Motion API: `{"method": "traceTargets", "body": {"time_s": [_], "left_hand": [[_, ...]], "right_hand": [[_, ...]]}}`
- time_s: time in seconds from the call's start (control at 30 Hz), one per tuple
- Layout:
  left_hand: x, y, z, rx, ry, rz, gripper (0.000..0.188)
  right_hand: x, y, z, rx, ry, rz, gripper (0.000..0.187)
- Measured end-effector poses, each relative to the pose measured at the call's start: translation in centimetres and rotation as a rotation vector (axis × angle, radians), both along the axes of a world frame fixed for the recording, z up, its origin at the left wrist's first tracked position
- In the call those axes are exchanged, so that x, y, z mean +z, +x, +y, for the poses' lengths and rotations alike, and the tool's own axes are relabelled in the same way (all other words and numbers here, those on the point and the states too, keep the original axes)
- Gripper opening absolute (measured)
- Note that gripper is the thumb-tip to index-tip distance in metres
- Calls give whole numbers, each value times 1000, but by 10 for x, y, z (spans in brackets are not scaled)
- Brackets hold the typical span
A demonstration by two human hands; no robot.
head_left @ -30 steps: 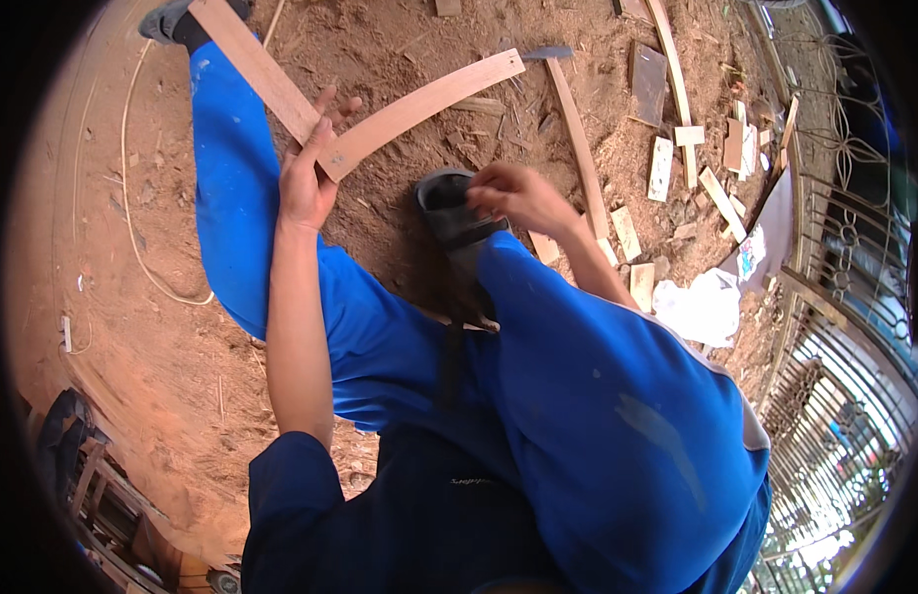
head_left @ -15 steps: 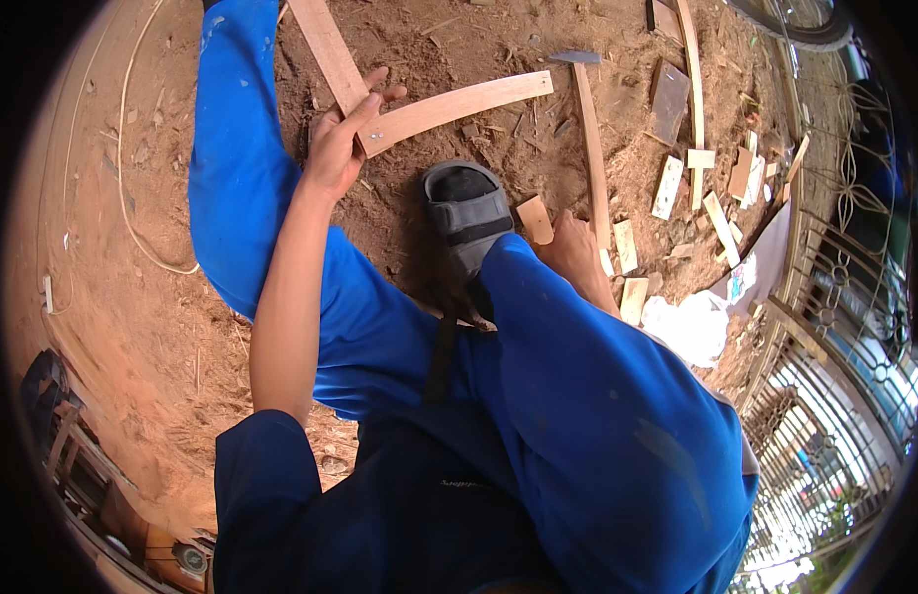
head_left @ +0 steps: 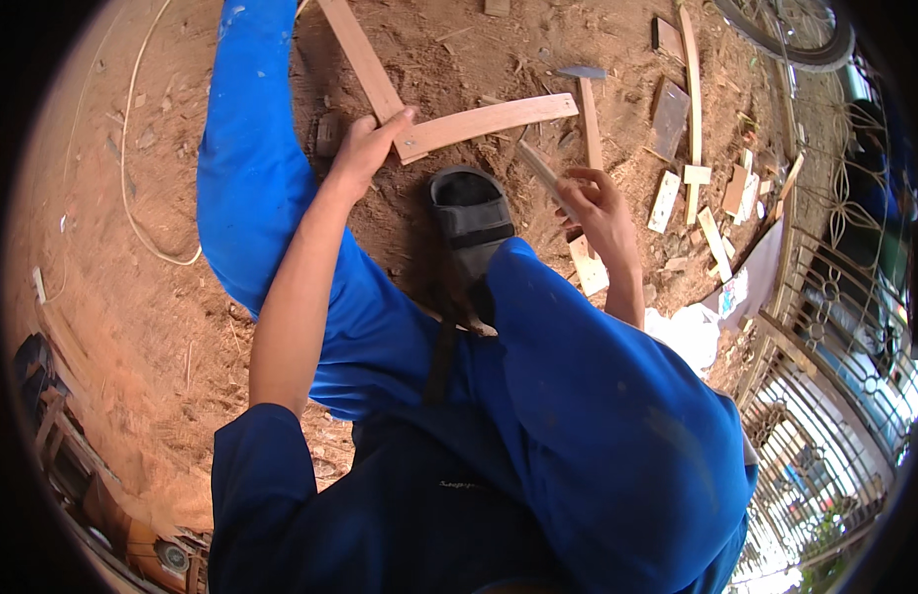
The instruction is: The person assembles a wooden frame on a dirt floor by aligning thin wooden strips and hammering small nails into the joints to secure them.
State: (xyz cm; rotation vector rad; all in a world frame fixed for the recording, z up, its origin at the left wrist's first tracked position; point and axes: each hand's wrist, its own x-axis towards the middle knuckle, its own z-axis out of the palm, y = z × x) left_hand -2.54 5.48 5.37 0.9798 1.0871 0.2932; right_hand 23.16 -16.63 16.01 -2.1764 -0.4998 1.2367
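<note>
Left hand (head_left: 365, 153) and right hand (head_left: 603, 213) each hold wood

The left fingers clasp the corner of a V-shaped, pale wooden frame (head_left: 489, 121). The right fingers grip a short, narrow wooden block (head_left: 543, 168). Just beyond them lies a wooden-handled, grey-headed hammer (head_left: 591, 129); between both hands' fingers, a grey open-toed sandal (head_left: 469, 206).

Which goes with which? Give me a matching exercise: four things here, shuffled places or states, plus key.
Column one:
1. Left hand
2. Right hand
3. Hammer
4. Sandal

Column two:
A. Lying on the ground
B. Holding a short wooden piece
C. Dark grey with a strap
D. Gripping the joined wooden strips near their corner

Pairs: 1-D, 2-B, 3-A, 4-C
</note>
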Motion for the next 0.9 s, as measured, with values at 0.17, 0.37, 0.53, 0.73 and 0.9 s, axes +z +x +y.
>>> {"method": "traceTargets", "body": {"time_s": [0.17, 0.37, 0.53, 0.73, 0.9], "left_hand": [[-17, -10, 4, 58, 13, -6, 37], [-11, -5, 6, 36, 9, 27, 36], [-12, -10, 8, -7, 48, 84, 34], [-11, -6, 6, 27, 27, 23, 33], [6, -14, 7, 50, 22, 65, 32]], "right_hand": [[-27, 27, -37, -172, 110, -329, 55], [-39, 48, -76, -18, -195, -521, 61], [-55, 27, -75, 51, -242, -432, 53], [-59, 57, -101, 52, -219, -496, 51], [-58, 107, -100, -242, -285, -547, 45]]}}
